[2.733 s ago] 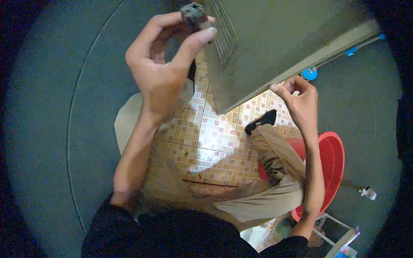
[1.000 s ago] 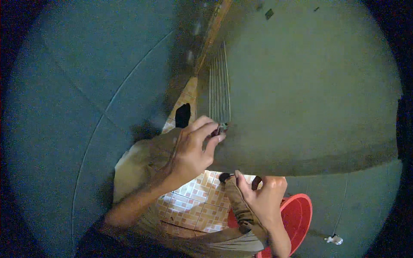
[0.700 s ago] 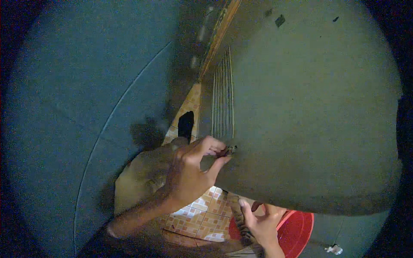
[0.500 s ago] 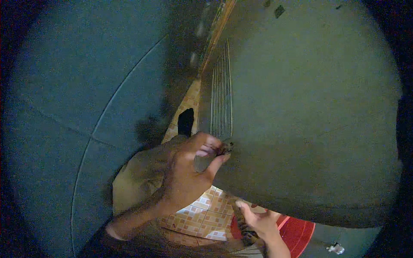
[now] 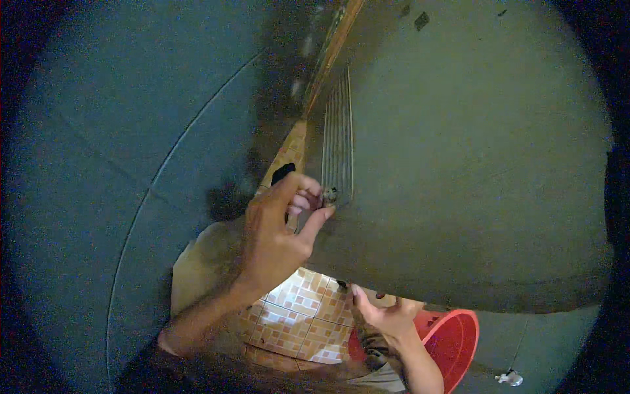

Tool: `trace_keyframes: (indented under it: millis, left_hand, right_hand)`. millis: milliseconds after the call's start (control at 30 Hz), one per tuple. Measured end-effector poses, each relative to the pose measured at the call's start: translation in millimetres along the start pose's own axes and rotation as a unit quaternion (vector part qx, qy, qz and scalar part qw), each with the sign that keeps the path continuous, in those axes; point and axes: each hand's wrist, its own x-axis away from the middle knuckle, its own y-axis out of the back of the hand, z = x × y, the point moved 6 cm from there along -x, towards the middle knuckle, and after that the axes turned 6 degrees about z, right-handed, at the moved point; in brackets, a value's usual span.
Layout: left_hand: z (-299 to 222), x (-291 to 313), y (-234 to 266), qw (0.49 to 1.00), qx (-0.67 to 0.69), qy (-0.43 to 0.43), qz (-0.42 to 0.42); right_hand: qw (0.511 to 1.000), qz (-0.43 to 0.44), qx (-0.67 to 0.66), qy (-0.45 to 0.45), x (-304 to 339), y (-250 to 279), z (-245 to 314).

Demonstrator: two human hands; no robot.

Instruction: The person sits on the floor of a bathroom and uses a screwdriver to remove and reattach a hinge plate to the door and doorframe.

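My left hand (image 5: 279, 226) is raised over the left edge of a wide grey-green surface (image 5: 459, 184). Its thumb and fingers pinch a small greyish, dark-specked piece (image 5: 330, 195), too small to identify. A ribbed strip (image 5: 338, 138) runs along the surface just beyond those fingertips. Lower and to the right, my right hand (image 5: 387, 318) is at the near rim of the surface, its thumb spread away from the fingers. That rim partly hides the fingers, and nothing shows in the hand. A small dark bit (image 5: 342, 284) lies near the right thumb.
A red plastic basket or tub (image 5: 469, 335) stands beside my right wrist. Below lies a tan-and-white tile-patterned floor (image 5: 289, 315). A crumpled white scrap (image 5: 509, 377) sits at the lower right. A wooden edge (image 5: 331, 59) rises along the surface's far left.
My left hand has moved up and slightly left with the small piece still pinched. The right hand is slightly higher and further left. More of the red basket shows below the surface's rim.
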Motion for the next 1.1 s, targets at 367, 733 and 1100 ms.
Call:
trace_keyframes:
  millis: [367,733,1100]
  left_hand:
    - [1.0,3.1,-1.8,0.997,0.042,-0.060,-0.007]
    - [4.0,3.7,13.5,0.992,0.090,-0.041,-0.083]
    - [8.0,8.3,0.7,0.959,0.274,0.001,-0.075]
  right_hand:
    - [0.997,-0.071,0.030,-0.004,2.4,19.4,-14.1]
    - [0.981,-0.017,0.039,-0.188,13.1,35.4,-52.8]
    - [0.958,-0.067,0.112,-0.254,36.5,46.7,-87.2]
